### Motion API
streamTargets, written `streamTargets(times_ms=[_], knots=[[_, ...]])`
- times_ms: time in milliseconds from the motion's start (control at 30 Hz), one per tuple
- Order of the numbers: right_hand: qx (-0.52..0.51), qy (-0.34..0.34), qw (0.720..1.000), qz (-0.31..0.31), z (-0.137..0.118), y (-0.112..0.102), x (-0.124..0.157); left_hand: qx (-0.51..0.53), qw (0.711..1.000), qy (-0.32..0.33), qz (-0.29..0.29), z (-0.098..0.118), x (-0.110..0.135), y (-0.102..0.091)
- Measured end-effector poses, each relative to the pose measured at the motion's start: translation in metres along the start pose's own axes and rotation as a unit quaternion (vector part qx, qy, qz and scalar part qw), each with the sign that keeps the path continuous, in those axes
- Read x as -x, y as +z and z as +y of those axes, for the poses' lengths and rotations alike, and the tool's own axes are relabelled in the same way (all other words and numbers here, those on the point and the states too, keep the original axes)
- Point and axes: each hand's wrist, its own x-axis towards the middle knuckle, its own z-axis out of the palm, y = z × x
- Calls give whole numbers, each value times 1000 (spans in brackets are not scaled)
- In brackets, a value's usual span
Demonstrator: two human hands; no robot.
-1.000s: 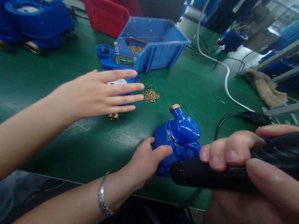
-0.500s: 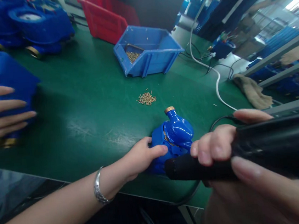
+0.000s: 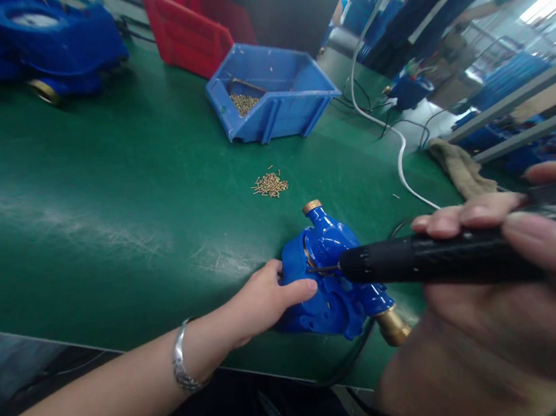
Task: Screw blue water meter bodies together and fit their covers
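A blue water meter (image 3: 297, 259) with brass threaded ends lies tipped on the green table. My left hand (image 3: 262, 299) grips its near-left side, thumb across the blue housing and the other fingers mostly hidden behind it. In my right hand (image 3: 489, 325) is a black electric screwdriver (image 3: 383, 264), held level from the right. Its thin bit points left, with the tip at the seam between the plastic housing and the painted body. Whether the tip sits on a screw I cannot tell.
Behind the meter lies a small pile of brass screws (image 3: 270, 186). A blue bin (image 3: 288, 111) with more screws and a red bin (image 3: 185, 32) stand farther back. Other blue meters (image 3: 77, 50) are at the far left. A white cable (image 3: 404, 155) and a cloth (image 3: 462, 165) lie right.
The screwdriver has moved up and to the right, its bit now at the meter's seam. Another person's hand and the blue meter beside it at the left are gone from view.
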Motion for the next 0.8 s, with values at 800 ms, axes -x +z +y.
streamTargets(times_ms=[800], knots=[[-13, 68, 997, 27, 33, 32, 14, -26, 998, 22, 53, -9, -9, 3]])
